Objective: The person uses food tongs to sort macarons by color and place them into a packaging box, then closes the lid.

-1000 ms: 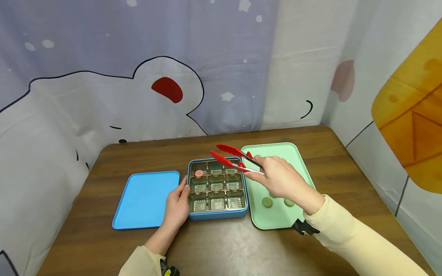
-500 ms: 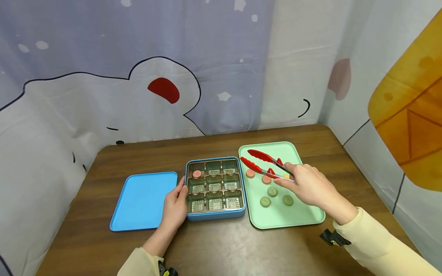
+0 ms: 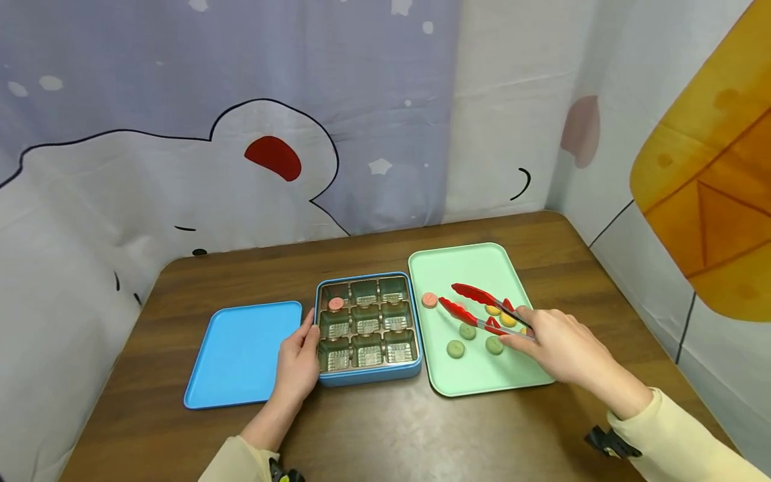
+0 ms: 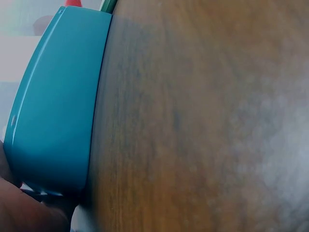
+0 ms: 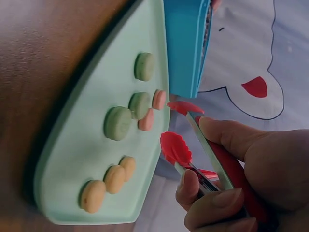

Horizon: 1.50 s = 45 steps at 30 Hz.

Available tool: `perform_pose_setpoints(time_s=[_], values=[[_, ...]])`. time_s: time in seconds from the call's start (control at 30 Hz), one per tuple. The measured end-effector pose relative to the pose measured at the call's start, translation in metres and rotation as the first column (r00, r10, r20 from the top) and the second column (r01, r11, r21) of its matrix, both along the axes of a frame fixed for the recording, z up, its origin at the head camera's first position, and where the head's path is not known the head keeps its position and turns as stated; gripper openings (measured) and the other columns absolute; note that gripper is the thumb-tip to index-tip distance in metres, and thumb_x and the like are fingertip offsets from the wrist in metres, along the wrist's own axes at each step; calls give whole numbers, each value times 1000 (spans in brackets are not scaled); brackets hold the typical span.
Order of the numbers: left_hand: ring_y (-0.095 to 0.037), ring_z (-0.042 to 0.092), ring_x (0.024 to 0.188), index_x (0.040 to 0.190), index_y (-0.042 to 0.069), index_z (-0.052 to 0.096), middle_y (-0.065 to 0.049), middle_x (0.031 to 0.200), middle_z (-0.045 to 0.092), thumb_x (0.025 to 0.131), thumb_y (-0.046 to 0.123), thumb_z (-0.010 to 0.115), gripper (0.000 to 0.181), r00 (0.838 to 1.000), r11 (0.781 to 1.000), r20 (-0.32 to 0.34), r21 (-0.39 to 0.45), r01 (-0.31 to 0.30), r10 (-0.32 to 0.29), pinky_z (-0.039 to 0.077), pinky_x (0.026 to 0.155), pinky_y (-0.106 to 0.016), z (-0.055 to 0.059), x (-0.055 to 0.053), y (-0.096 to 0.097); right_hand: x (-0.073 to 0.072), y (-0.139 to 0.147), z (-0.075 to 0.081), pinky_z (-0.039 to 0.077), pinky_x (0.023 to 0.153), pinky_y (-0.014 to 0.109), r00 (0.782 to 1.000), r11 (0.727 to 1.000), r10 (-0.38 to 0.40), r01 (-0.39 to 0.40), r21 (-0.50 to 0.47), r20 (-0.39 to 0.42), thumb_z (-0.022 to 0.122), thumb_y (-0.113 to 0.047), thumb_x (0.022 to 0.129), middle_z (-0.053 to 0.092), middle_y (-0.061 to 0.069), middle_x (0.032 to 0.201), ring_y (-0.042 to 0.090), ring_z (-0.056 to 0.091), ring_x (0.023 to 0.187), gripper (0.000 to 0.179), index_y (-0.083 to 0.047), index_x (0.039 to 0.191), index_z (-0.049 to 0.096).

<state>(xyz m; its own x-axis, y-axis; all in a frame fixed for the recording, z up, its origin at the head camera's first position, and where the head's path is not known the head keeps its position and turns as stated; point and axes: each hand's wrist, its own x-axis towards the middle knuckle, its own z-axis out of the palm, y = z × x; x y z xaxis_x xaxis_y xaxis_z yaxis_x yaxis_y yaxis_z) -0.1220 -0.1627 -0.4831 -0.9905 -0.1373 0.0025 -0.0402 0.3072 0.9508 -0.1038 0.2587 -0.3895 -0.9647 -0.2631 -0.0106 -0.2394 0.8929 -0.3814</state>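
My left hand (image 3: 297,361) rests against the left side of a blue box (image 3: 370,377), fingers lying along its wall. A gold divided insert fills the box, and one pink macaron (image 3: 336,304) sits in its back-left compartment. My right hand (image 3: 560,343) grips red-tipped tongs (image 3: 460,312) over a light green tray (image 3: 470,383). In the right wrist view, the tongs' red heads are spread apart with nothing between them. On the tray lie pink macarons (image 3: 430,300), green macarons (image 3: 455,349) and yellow macarons (image 5: 92,196), the last partly hidden by the tongs in the head view.
A flat blue lid (image 3: 241,355) lies on the wooden table (image 3: 385,442) left of the box. The tray stands close to the box's right side. A printed curtain (image 3: 385,120) hangs behind the table's back edge.
My right hand has carried the tongs from above the box rightward and down over the tray's macarons. My left hand stays at the box, and the head view has shifted slightly.
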Motion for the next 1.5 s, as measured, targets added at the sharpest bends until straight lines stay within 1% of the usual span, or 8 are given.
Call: perform_pose_setpoints(time_s=[0.2,0.5,0.87,1.03,1.2,1.27,1.43,1.5], values=[[-31,34,152,160,0,43,-19,156,50,115,17,45,47,1000,1000,-3,8,2,-2,29,123,-52,0,0,-2,5,3,-6,28,47,32,1000,1000,-3,3,0,-6,79,-41,96,39,-4,62,13,36,55,33,-17,87,58],[-30,31,154,162,4,41,-16,157,49,116,19,43,48,1000,1000,13,-6,0,0,29,123,-52,0,-1,-3,7,5,-10,30,47,33,1000,1000,-20,20,-1,12,79,-41,95,39,-3,62,15,37,55,36,-18,84,54],[-33,33,153,160,2,43,-19,155,51,115,18,45,47,1000,1000,-3,-14,1,-1,29,122,-54,3,1,-1,7,7,-10,28,47,33,1000,1000,-13,13,1,15,80,-38,95,37,-5,63,14,35,55,32,-17,86,58],[-32,33,152,160,2,42,-20,154,52,116,18,45,48,1000,1000,-7,-18,5,-5,30,122,-54,5,3,-1,6,7,-8,28,47,32,1000,1000,-16,16,3,20,80,-38,96,37,-5,63,14,36,55,30,-13,93,63],[-32,33,153,160,1,43,-18,156,50,115,16,45,47,1000,1000,-3,-12,5,-5,29,122,-54,5,2,0,5,8,0,30,48,31,1000,1000,-7,7,9,9,80,-38,96,40,-4,64,14,38,56,39,-3,110,71],[-32,33,153,160,1,43,-17,157,50,115,16,45,47,1000,1000,1,-9,5,-5,29,123,-54,5,2,0,4,9,4,32,49,32,1000,1000,0,0,10,-7,80,-38,96,44,-4,65,15,41,57,40,-2,111,72],[-33,33,153,159,0,43,-15,159,47,115,15,45,46,1000,1000,3,-9,4,-4,29,123,-53,3,1,0,0,8,21,38,51,33,998,1000,21,-21,-12,-59,78,-41,98,50,-5,65,15,48,58,32,-11,98,67],[-33,33,153,159,-1,43,-15,159,47,115,15,45,46,1000,1000,-1,-11,2,-2,29,123,-53,2,0,0,-1,8,28,39,51,32,997,999,27,-28,-26,-69,76,-45,98,52,-7,64,13,50,58,34,-14,96,66]])
